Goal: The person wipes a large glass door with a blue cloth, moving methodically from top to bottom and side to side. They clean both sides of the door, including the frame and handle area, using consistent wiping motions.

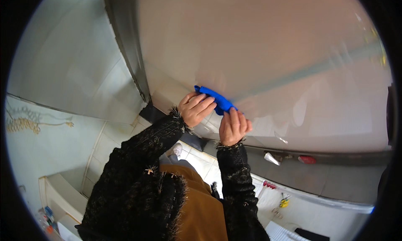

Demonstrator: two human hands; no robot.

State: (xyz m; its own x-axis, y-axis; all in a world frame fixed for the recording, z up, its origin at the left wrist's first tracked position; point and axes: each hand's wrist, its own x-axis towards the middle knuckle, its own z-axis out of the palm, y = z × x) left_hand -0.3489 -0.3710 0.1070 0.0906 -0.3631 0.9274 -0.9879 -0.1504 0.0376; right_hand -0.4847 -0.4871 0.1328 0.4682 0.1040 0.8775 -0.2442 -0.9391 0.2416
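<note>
A folded bright blue cloth (220,100) lies against a large glossy, reflective door or panel (267,52). My left hand (196,108) presses on the cloth's left end with the fingertips, the fingers side by side. At its lower right end, my right hand (233,126) grips the cloth between thumb and fingers. Both wrists come out of black fringed sleeves. The underside of the cloth and part of the fingertips are hidden.
A dark metal frame (125,40) borders the panel on the left, beside a pale wall (72,52). A metal handle (272,158) and a red object (306,159) are at lower right. Coiled cord (23,124) hangs at far left. White floor tiles (199,162) show below.
</note>
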